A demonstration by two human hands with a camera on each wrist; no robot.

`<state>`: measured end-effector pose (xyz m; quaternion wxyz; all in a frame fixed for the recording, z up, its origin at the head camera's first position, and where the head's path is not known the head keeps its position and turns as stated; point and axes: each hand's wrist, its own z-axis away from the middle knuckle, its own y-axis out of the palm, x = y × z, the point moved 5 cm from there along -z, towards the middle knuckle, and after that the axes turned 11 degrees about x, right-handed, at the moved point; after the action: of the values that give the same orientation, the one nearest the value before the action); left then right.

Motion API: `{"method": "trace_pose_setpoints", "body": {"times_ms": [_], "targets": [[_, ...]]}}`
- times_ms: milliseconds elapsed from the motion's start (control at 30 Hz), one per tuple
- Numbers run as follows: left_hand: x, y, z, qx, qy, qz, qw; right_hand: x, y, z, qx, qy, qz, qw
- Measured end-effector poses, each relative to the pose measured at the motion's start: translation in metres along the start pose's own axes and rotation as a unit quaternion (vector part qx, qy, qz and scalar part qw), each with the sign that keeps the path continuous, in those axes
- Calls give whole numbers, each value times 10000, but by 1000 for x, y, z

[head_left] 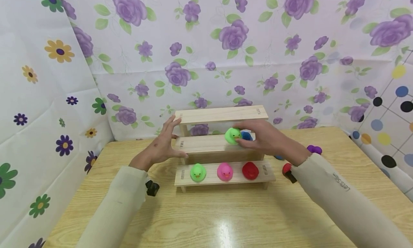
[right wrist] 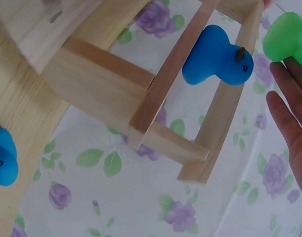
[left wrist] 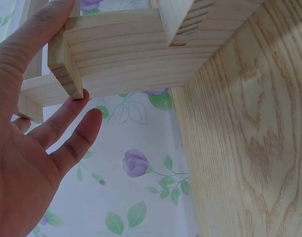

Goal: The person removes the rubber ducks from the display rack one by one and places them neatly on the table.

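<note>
A three-tier wooden stand (head_left: 206,144) is on the table. The left hand (head_left: 164,143) holds its left end; in the left wrist view, the left hand (left wrist: 32,128) has its thumb and fingertips against the boards (left wrist: 116,64). Above the middle shelf the right hand (head_left: 262,135) pinches a green duck (head_left: 232,136), and a blue duck (head_left: 246,136) sits just beside it on that shelf. In the right wrist view the blue duck (right wrist: 217,57) rests on a board, left of the green duck (right wrist: 284,37) at the fingers of the right hand (right wrist: 295,98).
On the bottom shelf are a green duck (head_left: 198,172), a pink duck (head_left: 224,171) and a red duck (head_left: 250,171). A black object (head_left: 152,188) lies left of the stand. To the right lie a red and black object (head_left: 289,172) and a purple one (head_left: 314,149); a blue piece is partly hidden.
</note>
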<state>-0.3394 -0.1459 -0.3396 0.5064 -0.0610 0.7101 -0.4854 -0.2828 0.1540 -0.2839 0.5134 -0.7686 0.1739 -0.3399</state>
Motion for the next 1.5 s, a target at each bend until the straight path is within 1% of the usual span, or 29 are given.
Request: {"method": "trace_pose_setpoints", "body": {"times_ms": [233,400,533,767,933,1000,1200,1433,1500], "targets": [[-1,0,1,-2,-47,17,10000,-5,-3,15,-76,-63,-217,9997],[-1,0,2,-6,-37,26,10000,-9,-6,26,-270,-106,-168,9994],[0,1,2,6,-10,26,10000,-12,-8,35,-371,-65,-127,9992],[-2,0,0,36,-25,-1,10000,-16,-13,56,-544,-4,216,9983],[-2,-1,0,27,-35,-27,10000,-21,-16,70,-690,-31,425,9967],[-2,0,0,42,-39,-33,10000,-23,-17,75,-704,-38,451,9965],[-1,0,0,43,-69,12,10000,-31,-18,91,-632,-7,272,9976],[0,0,0,13,-57,-20,10000,-38,-20,109,-730,198,634,9951],[0,0,0,12,-66,-32,10000,-41,-20,114,-725,281,558,9954]]}}
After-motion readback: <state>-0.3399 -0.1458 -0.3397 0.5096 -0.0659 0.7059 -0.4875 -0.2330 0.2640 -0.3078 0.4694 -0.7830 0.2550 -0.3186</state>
